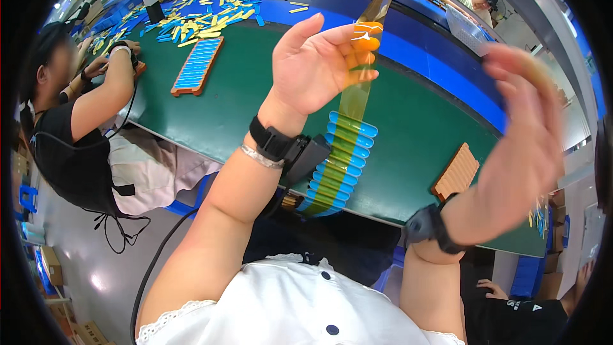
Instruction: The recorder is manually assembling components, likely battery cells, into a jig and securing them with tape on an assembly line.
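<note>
A long strip of see-through amber tape (354, 101) runs from the top of the view down to the table's near edge. Several blue flat strips with rounded ends (345, 161) lie crosswise in a row along its lower part. My left hand (313, 67) is raised with the thumb apart and the fingers spread. Those fingers show through the tape and appear to touch it from behind. My right hand (520, 134) is lifted at the right, off the tape and smeared by motion. Below it, a ribbed orange-brown tray (456, 172) lies on the green tabletop (408, 140).
A second tray (198, 67) filled with blue strips lies to the left. Beyond it spreads a heap of loose blue and yellow strips (204, 18). One person (83, 108) works at the left; another (479, 3) is across the table. A clear plastic basket (466, 29) stands far right.
</note>
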The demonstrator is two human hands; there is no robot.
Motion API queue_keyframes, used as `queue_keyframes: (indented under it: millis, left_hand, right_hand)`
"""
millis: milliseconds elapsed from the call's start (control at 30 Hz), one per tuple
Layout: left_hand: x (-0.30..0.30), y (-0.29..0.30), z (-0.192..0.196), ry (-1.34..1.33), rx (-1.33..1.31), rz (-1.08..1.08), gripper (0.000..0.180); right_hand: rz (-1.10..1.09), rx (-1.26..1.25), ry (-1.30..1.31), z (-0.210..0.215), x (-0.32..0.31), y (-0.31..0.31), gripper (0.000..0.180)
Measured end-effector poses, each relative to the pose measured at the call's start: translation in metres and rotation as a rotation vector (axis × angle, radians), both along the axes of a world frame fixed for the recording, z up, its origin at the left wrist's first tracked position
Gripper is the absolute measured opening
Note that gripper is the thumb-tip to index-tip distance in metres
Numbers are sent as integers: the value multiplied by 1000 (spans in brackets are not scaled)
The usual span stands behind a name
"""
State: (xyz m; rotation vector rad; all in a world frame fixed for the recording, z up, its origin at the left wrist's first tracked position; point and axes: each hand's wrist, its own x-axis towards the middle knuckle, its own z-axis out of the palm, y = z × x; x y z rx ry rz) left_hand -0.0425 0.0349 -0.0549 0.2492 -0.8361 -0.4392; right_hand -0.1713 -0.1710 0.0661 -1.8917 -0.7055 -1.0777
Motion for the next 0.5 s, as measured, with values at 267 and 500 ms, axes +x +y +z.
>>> queue_keyframes:
  millis: [267, 500]
  left_hand:
    - [-37, -5, 8, 290, 511, 306, 54]
    - [-105, -8, -25, 244, 396, 148, 68]
  right_hand:
    - [576, -1, 1012, -136, 40, 9, 40]
    - [514, -32, 789, -147, -53, 5, 17]
